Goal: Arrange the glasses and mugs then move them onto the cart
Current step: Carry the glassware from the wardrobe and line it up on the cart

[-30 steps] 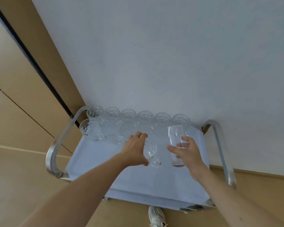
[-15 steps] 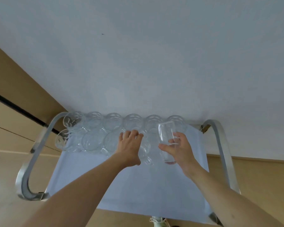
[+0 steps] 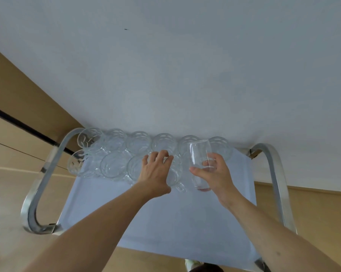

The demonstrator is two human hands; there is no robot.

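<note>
Six clear glasses (image 3: 138,141) line the cart (image 3: 185,222) top's far edge, more crowding in front. The left hand (image 3: 155,173) curls over a glass mug (image 3: 175,173) beside them; the right hand (image 3: 214,173) grasps an empty tall glass (image 3: 200,154) just beside the mug.

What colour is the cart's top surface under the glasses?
Pale blue-grey and plain, without pattern: the cart top, seen in the head view.

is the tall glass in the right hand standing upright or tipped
Tipped. The tall glass leans with its rim up and left of its base, gripped by the right hand.
</note>
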